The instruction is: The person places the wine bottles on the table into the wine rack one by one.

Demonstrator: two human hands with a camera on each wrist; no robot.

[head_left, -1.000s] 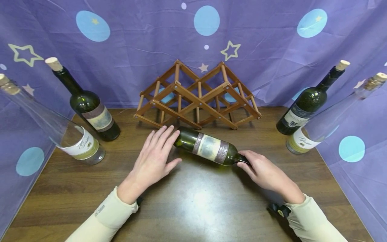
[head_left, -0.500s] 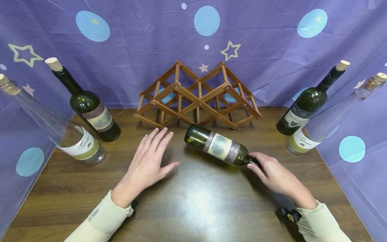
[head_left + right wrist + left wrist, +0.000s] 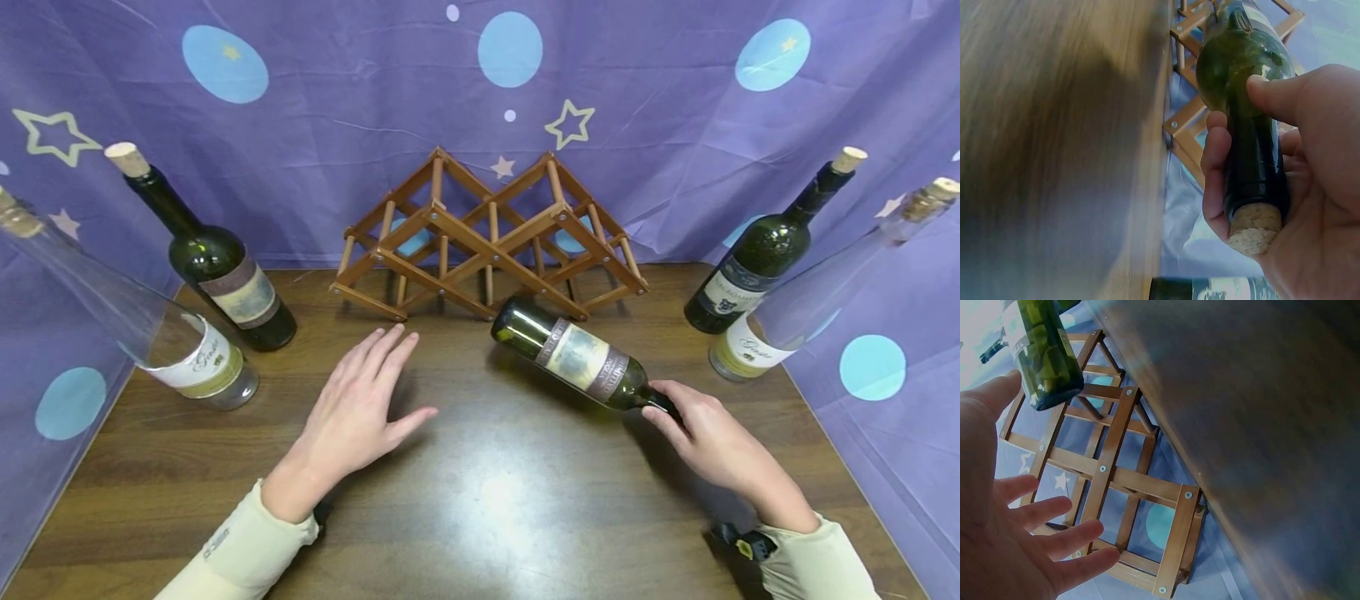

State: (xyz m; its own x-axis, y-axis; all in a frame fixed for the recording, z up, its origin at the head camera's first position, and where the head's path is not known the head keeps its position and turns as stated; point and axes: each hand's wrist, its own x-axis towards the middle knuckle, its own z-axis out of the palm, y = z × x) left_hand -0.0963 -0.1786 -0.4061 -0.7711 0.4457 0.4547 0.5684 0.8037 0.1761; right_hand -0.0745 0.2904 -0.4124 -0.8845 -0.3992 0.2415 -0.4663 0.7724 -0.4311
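Observation:
My right hand (image 3: 712,437) grips a green glass wine bottle (image 3: 581,358) by its neck. The bottle is tilted, its base pointing to the far left, close in front of the wooden wine rack (image 3: 495,250). In the right wrist view the fingers and thumb curl round the dark neck, and a cork (image 3: 1255,228) shows at its mouth. My left hand (image 3: 348,408) hovers over the table to the left with fingers spread and holds nothing. The left wrist view shows that palm facing the rack (image 3: 1104,469), with the bottle's base (image 3: 1054,387) beyond the thumb.
On the left stand a corked dark bottle (image 3: 236,283) and a tall clear bottle (image 3: 206,358). Another dark bottle (image 3: 750,267) and clear bottle (image 3: 757,342) stand on the right. A purple patterned cloth (image 3: 360,75) hangs behind the wooden table (image 3: 450,517).
The right hand has moved right, carrying the bottle away from the left hand. The left hand, earlier beside the bottle's base, has drawn back a little to the left.

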